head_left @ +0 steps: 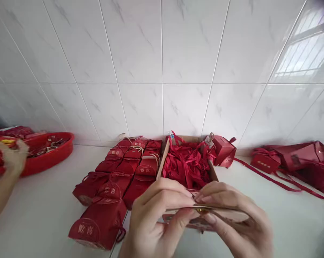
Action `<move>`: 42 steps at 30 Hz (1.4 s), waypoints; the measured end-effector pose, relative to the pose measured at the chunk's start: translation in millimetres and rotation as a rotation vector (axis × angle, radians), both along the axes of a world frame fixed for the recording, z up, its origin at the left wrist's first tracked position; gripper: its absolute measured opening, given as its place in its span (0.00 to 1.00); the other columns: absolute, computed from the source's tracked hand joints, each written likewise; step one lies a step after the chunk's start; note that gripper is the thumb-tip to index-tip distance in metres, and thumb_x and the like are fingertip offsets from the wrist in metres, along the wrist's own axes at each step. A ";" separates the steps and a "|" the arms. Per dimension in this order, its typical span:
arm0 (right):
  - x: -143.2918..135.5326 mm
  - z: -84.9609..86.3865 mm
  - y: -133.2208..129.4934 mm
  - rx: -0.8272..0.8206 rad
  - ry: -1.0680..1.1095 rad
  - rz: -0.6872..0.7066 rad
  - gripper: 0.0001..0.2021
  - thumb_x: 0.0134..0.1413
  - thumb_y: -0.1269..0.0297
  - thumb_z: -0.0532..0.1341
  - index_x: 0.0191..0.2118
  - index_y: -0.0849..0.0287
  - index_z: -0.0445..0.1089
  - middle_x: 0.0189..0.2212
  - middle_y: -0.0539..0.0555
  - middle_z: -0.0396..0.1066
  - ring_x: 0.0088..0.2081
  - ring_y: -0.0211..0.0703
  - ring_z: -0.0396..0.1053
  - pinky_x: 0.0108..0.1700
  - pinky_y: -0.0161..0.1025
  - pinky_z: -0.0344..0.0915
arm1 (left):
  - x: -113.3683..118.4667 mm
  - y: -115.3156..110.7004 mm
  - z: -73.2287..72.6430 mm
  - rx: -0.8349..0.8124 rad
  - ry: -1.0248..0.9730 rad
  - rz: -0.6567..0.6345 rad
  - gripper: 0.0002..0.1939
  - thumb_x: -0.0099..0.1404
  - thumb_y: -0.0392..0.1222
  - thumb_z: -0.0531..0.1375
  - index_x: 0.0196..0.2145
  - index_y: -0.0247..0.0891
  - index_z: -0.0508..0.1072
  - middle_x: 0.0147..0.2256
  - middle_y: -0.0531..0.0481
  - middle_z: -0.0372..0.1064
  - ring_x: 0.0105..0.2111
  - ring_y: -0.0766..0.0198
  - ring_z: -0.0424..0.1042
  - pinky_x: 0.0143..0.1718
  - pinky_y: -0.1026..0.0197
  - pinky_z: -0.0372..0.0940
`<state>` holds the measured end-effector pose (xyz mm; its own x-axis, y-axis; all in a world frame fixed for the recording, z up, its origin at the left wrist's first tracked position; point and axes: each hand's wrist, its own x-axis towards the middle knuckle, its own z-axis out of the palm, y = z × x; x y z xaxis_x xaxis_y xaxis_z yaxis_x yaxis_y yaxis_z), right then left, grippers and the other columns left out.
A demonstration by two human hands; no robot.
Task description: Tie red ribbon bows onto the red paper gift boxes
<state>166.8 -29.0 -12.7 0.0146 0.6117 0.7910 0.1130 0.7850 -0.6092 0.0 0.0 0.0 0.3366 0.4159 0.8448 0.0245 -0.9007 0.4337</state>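
Observation:
My left hand and my right hand both pinch a light-coloured card box near the front of the table. Fingertips of both hands meet at its upper edge, beside a small gold-coloured spot. The box's contents, if any, are hidden. Just behind my hands stands an open cardboard box full of red ribbons. To its left, several red gift boxes with pale lettering and cords sit packed in rows.
Another person's hand reaches over a red basin of small items at the far left. A red box stands right of the ribbons. More red boxes with trailing ribbon lie farther right, along the tiled wall.

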 end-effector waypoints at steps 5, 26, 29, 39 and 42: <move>-0.8 -4.9 -2.3 0.152 -0.044 -0.062 0.14 0.52 0.80 0.61 0.44 0.60 0.72 0.33 0.56 0.72 0.38 0.46 0.71 0.35 0.43 0.72 | 2.5 -2.1 1.8 0.143 -0.104 0.320 0.12 0.54 0.28 0.65 0.32 0.40 0.68 0.41 0.49 0.63 0.47 0.57 0.64 0.49 0.52 0.64; -18.6 -6.1 -8.0 0.367 0.005 -0.367 0.10 0.55 0.73 0.62 0.44 0.62 0.72 0.33 0.57 0.73 0.39 0.50 0.72 0.31 0.45 0.71 | 11.0 -8.5 6.0 0.374 0.010 0.569 0.06 0.57 0.40 0.63 0.24 0.42 0.71 0.44 0.50 0.70 0.46 0.55 0.64 0.45 0.54 0.62; -18.6 -9.4 -5.7 0.330 -0.008 -0.325 0.11 0.55 0.73 0.62 0.45 0.63 0.71 0.36 0.58 0.72 0.41 0.50 0.71 0.33 0.46 0.71 | 10.4 -6.3 4.6 0.409 0.018 0.561 0.04 0.58 0.40 0.63 0.27 0.42 0.72 0.45 0.49 0.70 0.46 0.55 0.64 0.44 0.55 0.63; -10.9 -14.8 3.7 0.348 -0.001 -0.220 0.10 0.60 0.73 0.57 0.47 0.63 0.69 0.36 0.58 0.69 0.41 0.49 0.71 0.34 0.44 0.72 | 7.3 -4.2 5.6 0.429 0.023 0.517 0.04 0.59 0.37 0.63 0.27 0.43 0.75 0.46 0.51 0.69 0.48 0.56 0.63 0.46 0.56 0.62; -11.0 -16.9 2.1 0.320 -0.010 -0.239 0.10 0.58 0.74 0.58 0.46 0.62 0.69 0.36 0.58 0.70 0.41 0.48 0.71 0.36 0.43 0.72 | 7.7 -2.3 6.1 0.428 0.004 0.501 0.04 0.60 0.36 0.62 0.28 0.42 0.75 0.46 0.51 0.69 0.47 0.57 0.63 0.46 0.56 0.62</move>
<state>155.8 -26.9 -29.6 0.1185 0.3150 0.9417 0.3202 0.8856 -0.3365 7.7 -2.3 6.1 0.1932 0.1512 0.9694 0.4868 -0.8727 0.0391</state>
